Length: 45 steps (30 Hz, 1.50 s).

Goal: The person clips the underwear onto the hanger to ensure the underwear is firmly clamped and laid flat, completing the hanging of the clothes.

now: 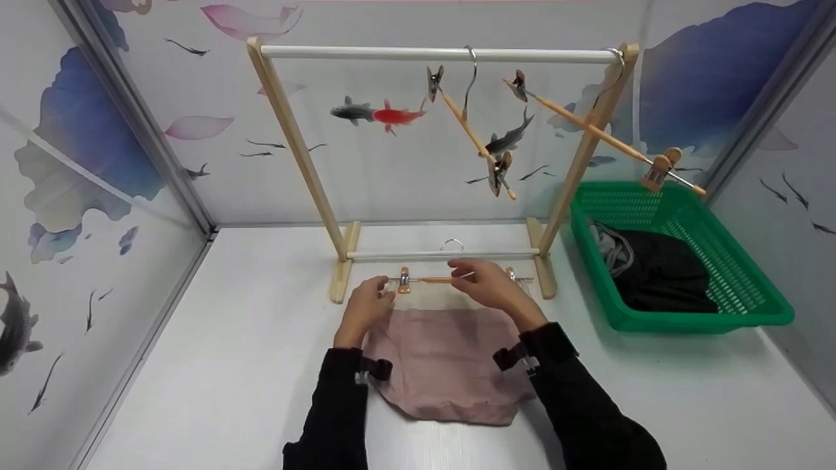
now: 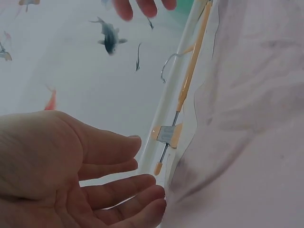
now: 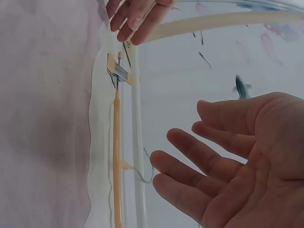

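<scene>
While looking down at the table (image 1: 248, 378), can see a clip hanger (image 1: 432, 280) lying sideways just past the far edge of the pinkish cloth (image 1: 450, 365). Left clip (image 1: 404, 281) near one end, right clip (image 1: 511, 275) near the other, partly blocked by a hand from the head view. Hook (image 2: 163, 73) pointing away, reaching over the rack's lower bar (image 1: 392, 255). Both clips right at the pale edge strip (image 3: 99, 166) of the cloth, overlapping it a bit in the wrist views; can't tell about any actual bite on the fabric, tbh. Cloth itself spread out flat-ish, a few creases, between the forearms.

Now the hands. Left grip (image 1: 366, 307): loosely open, thumb apart from the slightly bent fingers, holding nothing, right by the hanger's left end. Can't tell about contact there. Right grip (image 1: 490, 287): wide open too, fingers spread, nothing held, near the middle and right part of the hanger. Black sleeves (image 1: 339, 405) on both arms, with straps (image 1: 375, 369) at the wrists.

Further out, wooden rack (image 1: 299, 150) with a white top bar (image 1: 366, 52), plus two more clip hangers hanging from it, a middle one (image 1: 465, 127) and a right one (image 1: 581, 123). Off to the right, green basket (image 1: 686, 323) with black fabric (image 1: 666, 267) inside. Fish and flower prints all over the walls (image 1: 274, 189).
</scene>
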Available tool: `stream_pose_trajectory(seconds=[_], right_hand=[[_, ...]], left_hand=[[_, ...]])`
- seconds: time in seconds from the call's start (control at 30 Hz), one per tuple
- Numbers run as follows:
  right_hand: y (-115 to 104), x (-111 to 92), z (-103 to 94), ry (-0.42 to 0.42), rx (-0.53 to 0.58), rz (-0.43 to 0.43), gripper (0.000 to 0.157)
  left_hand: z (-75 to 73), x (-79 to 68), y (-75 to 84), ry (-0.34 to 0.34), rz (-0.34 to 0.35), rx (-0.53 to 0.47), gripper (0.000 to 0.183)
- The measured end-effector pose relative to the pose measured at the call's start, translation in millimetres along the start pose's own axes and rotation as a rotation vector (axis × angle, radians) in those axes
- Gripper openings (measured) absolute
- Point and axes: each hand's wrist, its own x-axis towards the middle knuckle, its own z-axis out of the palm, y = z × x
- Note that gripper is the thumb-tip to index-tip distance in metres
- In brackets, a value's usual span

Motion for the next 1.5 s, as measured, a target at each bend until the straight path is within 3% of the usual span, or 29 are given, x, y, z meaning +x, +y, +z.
stream_pose_trajectory(seconds=[0.17, 0.3, 0.63, 0.77, 0.87, 1.0, 1.13, 1.3, 1.5], right_hand=[[-13.5, 22.0, 11.2, -0.061, -0.076, -0.060, 0.041], [-18.5, 37.4, 19.8, -0.062, -0.130, -0.108, 0.038], [-18.9, 63.2, 49.8, -0.007, -0.153, -0.073, 0.039], [-13.5, 66.6, 63.5, 0.026, -0.191, -0.075, 0.037], [-10.3, 65.5, 71.8, 0.065, -0.244, -0.121, 0.024], [-10.0, 61.4, 83.4, 0.144, -0.441, -0.205, 0.015], [-13.9, 59.8, 92.1, 0.194, -0.634, -0.210, 0.022], [-19.7, 63.2, 93.5, 0.196, -0.628, -0.178, 0.021], [-21.5, 63.7, 93.9, 0.195, -0.626, -0.163, 0.019]], left_hand=[[0.2, 0.3, -1.3, -0.010, 0.008, -0.004, 0.040], [0.1, 2.5, -1.5, -0.013, -0.006, -0.017, 0.040], [3.1, 4.0, -0.5, -0.056, 0.003, -0.068, 0.043], [6.8, 2.4, -1.1, -0.094, 0.016, -0.117, 0.047], [9.8, 1.0, -2.3, -0.114, 0.027, -0.141, 0.048], [13.1, 0.1, -5.5, -0.127, 0.028, -0.172, 0.045], [14.0, 1.7, -7.8, -0.120, 0.031, -0.178, 0.034], [12.0, 5.1, -8.6, -0.077, 0.062, -0.139, 0.014], [11.3, 5.0, -10.4, -0.063, 0.079, -0.126, 0.012]])
